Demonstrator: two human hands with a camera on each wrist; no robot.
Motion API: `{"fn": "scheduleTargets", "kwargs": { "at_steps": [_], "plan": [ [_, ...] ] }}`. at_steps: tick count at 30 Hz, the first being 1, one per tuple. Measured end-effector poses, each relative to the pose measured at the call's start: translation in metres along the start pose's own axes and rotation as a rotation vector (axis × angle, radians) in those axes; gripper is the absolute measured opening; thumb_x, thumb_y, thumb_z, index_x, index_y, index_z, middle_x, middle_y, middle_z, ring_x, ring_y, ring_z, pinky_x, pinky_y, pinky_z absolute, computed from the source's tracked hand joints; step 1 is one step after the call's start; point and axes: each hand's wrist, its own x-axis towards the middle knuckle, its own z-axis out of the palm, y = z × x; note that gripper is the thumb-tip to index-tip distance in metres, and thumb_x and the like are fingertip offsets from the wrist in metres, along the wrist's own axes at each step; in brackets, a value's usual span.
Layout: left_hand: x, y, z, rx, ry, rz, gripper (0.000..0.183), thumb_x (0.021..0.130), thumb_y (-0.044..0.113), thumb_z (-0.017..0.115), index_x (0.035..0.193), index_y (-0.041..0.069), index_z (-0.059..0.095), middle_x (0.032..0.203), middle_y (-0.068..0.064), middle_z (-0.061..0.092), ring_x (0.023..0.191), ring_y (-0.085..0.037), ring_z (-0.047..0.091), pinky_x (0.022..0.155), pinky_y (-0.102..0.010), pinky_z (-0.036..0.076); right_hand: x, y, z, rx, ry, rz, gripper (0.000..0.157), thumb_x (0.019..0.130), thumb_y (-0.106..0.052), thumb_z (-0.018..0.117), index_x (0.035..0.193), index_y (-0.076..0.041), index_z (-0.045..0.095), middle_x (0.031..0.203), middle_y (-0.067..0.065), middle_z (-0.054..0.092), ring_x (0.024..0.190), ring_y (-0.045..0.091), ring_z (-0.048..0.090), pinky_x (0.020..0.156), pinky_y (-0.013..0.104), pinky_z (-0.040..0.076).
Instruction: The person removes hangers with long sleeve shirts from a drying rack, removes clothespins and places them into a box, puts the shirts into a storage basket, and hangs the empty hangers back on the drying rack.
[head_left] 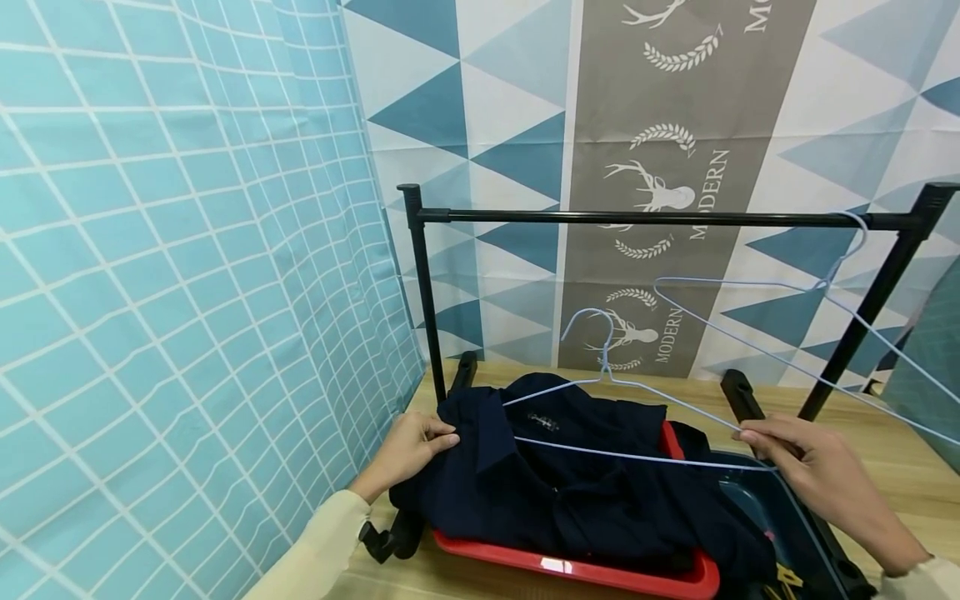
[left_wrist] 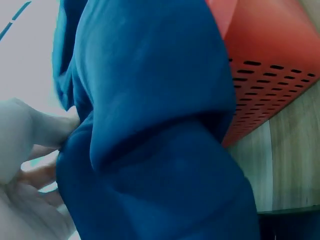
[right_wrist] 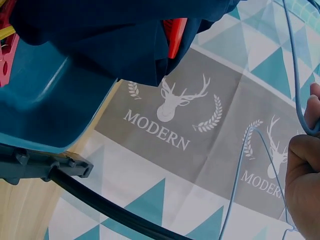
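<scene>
A dark navy collared shirt [head_left: 555, 492] lies spread over a red basket [head_left: 525, 557]. My left hand [head_left: 412, 450] pinches the shirt near its collar, at the left shoulder; in the left wrist view the thumb [left_wrist: 50, 127] presses into a fold of the cloth. With its thumb and fingers, my right hand [head_left: 813, 467] holds the right end of a light blue wire hanger [head_left: 637, 456]. The hanger's left end is hidden inside the shirt's neck opening, and its hook stands upright above the collar. In the right wrist view the right hand [right_wrist: 305, 175] shows at the edge, gripping the bent wire.
A black clothes rack [head_left: 660, 218] stands behind the shirt. On its bar, at the right, hangs a second blue hanger [head_left: 750, 283]. A dark blue tub [head_left: 795, 508] with yellow and red clips [head_left: 783, 577] inside sits beside the red basket. A tiled blue wall covering [head_left: 187, 275] borders the left.
</scene>
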Motion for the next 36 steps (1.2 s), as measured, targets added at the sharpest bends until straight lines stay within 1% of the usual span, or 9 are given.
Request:
{"fn": "scheduleTargets", "kwargs": {
  "at_steps": [4,8,11,14,17,21,25,28,36],
  "plan": [
    [-0.004,-0.004,-0.004,-0.020,-0.129,0.012,0.022,0.101,0.011,0.066,0.117,0.001,0.077,0.093,0.003,0.068,0.081,-0.011,0.059,0.071,-0.026,0.048,-0.001,0.000,-0.001,-0.004,-0.001,0.004,0.022,0.083,0.009,0.079,0.098,-0.008,0.081,0.075,-0.009,0.060,0.061,0.001,0.041,0.052,0.022,0.030],
    [-0.006,-0.004,-0.007,-0.046,-0.194,0.004,0.025,0.102,0.007,0.064,0.123,-0.004,0.073,0.102,-0.004,0.067,0.094,-0.020,0.061,0.079,-0.030,0.050,-0.002,0.001,-0.002,-0.012,0.004,0.000,0.022,0.083,0.009,0.078,0.098,-0.007,0.080,0.074,-0.009,0.057,0.061,0.001,0.040,0.052,0.022,0.029],
    [-0.006,-0.004,-0.005,-0.004,-0.169,-0.027,0.021,0.098,0.012,0.070,0.116,0.004,0.078,0.101,-0.003,0.068,0.091,-0.019,0.062,0.077,-0.032,0.051,-0.003,0.001,-0.003,-0.023,0.010,0.002,0.021,0.085,0.008,0.078,0.098,-0.008,0.080,0.076,-0.009,0.059,0.061,0.000,0.041,0.052,0.021,0.029],
    [-0.006,-0.004,-0.002,0.060,-0.106,-0.091,0.010,0.092,0.020,0.080,0.099,0.014,0.079,0.089,0.004,0.066,0.079,-0.012,0.059,0.070,-0.030,0.050,-0.003,0.001,-0.003,-0.031,0.023,-0.004,0.021,0.085,0.007,0.078,0.097,-0.009,0.081,0.078,-0.010,0.061,0.061,0.000,0.042,0.052,0.020,0.030],
    [-0.007,-0.005,-0.001,0.091,-0.060,-0.161,0.017,0.086,0.026,0.086,0.085,0.015,0.072,0.076,0.007,0.062,0.067,-0.009,0.055,0.063,-0.030,0.048,-0.002,0.000,-0.005,-0.038,0.040,-0.023,0.021,0.084,0.008,0.078,0.097,-0.008,0.080,0.079,-0.010,0.062,0.062,0.000,0.043,0.053,0.019,0.030],
    [-0.009,-0.007,-0.001,0.097,-0.105,-0.184,0.028,0.088,0.034,0.083,0.074,0.014,0.069,0.065,0.007,0.057,0.056,-0.008,0.050,0.056,-0.027,0.045,-0.002,-0.001,-0.010,-0.050,0.046,-0.025,0.026,0.081,0.014,0.078,0.098,-0.005,0.079,0.082,-0.003,0.067,0.063,0.001,0.044,0.052,0.019,0.030],
    [-0.010,-0.009,-0.001,0.066,-0.175,-0.170,0.046,0.093,0.040,0.077,0.059,0.019,0.056,0.054,0.011,0.039,0.048,-0.006,0.037,0.049,-0.023,0.033,-0.002,-0.001,-0.011,-0.055,0.038,-0.007,0.029,0.079,0.016,0.077,0.099,-0.005,0.079,0.084,0.000,0.067,0.064,0.002,0.043,0.052,0.021,0.030],
    [-0.010,-0.008,0.001,0.043,-0.187,-0.180,0.053,0.094,0.041,0.076,0.056,0.019,0.047,0.053,0.010,0.030,0.047,-0.006,0.032,0.049,-0.022,0.029,-0.003,0.000,-0.012,-0.045,0.035,0.000,0.029,0.081,0.016,0.076,0.100,-0.005,0.079,0.083,-0.003,0.065,0.063,0.002,0.043,0.051,0.022,0.029],
    [-0.012,-0.006,0.002,0.037,-0.161,-0.206,0.038,0.093,0.039,0.077,0.068,0.014,0.062,0.059,0.007,0.043,0.052,-0.009,0.040,0.053,-0.025,0.035,-0.004,-0.002,-0.013,-0.059,0.038,0.029,0.025,0.083,0.014,0.076,0.100,-0.004,0.079,0.082,0.000,0.065,0.062,0.002,0.042,0.050,0.022,0.029]
  ]
}}
